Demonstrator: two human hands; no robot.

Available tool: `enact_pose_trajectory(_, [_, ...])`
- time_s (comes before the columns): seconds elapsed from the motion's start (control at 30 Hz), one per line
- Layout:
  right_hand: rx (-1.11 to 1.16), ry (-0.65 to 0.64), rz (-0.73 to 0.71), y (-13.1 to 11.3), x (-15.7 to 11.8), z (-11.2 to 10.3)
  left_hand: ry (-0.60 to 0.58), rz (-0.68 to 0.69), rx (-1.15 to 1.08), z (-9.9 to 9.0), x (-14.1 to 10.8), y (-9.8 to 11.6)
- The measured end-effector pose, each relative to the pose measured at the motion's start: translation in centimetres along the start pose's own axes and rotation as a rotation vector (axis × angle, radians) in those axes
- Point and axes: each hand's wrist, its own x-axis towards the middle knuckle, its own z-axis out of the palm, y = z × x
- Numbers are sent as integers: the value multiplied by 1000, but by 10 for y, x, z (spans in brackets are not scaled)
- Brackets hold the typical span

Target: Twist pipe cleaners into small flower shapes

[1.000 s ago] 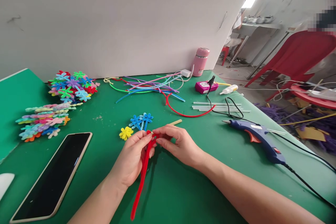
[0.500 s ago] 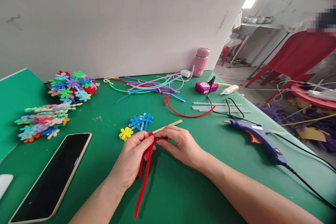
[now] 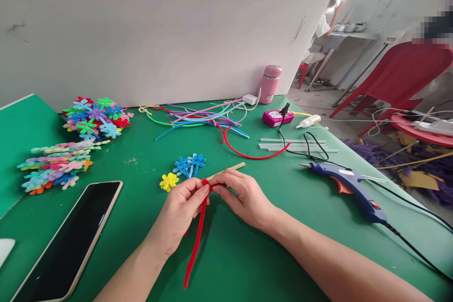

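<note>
One red pipe cleaner (image 3: 195, 250) is held up between the hands over the desk (image 3: 240, 273), its loose tail slanting down toward the wearer. The left hand (image 3: 179, 210) pinches it between thumb and fingers near a small bent loop; the right hand (image 3: 244, 198) has its thumb and fingertips drawn together on the red piece just beside that loop. How it winds between the fingers is hidden. It should handle as very light, fuzzy outside and bendable, probably holding a crease, with little slip; the bend looks the best place to grip, since the tail would likely swing. A pale stick (image 3: 235, 167) lies just beyond the hands, with blue flowers (image 3: 187, 165) and a yellow flower (image 3: 169, 182) near the left one. Farther right rests a glue gun (image 3: 354, 189); a phone (image 3: 71, 240) lies left.
</note>
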Motion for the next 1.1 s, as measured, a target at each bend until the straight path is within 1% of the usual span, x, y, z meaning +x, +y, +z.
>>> enact_pose_trajectory(0.1, [14, 13, 9, -1, 0, 0, -8, 12, 12, 1, 0, 0])
enact_pose_trajectory(0.2, [86, 21, 47, -1, 0, 0, 20, 39, 43, 2, -1, -1])
enact_pose_trajectory(0.33, [287, 66, 260, -2, 2, -1, 86, 62, 58, 2, -1, -3])
enact_pose_trajectory(0.4, [311, 60, 315, -4, 3, -2, 98, 75, 81, 3, -1, -3])
enact_pose_trajectory(0.53, [317, 13, 314, -8, 4, -1, 69, 123, 145, 4, -2, -3])
enact_pose_trajectory(0.67, [379, 16, 358, -8, 2, 1, 41, 72, 66, 6, -4, -1])
enact_pose_trajectory(0.73, [404, 13, 379, -7, 2, 2, 39, 70, 55, 6, -5, -1])
enact_pose_trajectory(0.83, [428, 12, 394, -5, 1, 3, 52, 99, 101, 7, -4, -1])
enact_pose_trajectory(1.0, [445, 24, 390, -5, 2, 5, 82, 181, 251, 6, -3, -1])
enact_pose_trajectory(1.1, [462, 27, 380, -6, 2, 6, 59, 162, 243, 4, -3, -1])
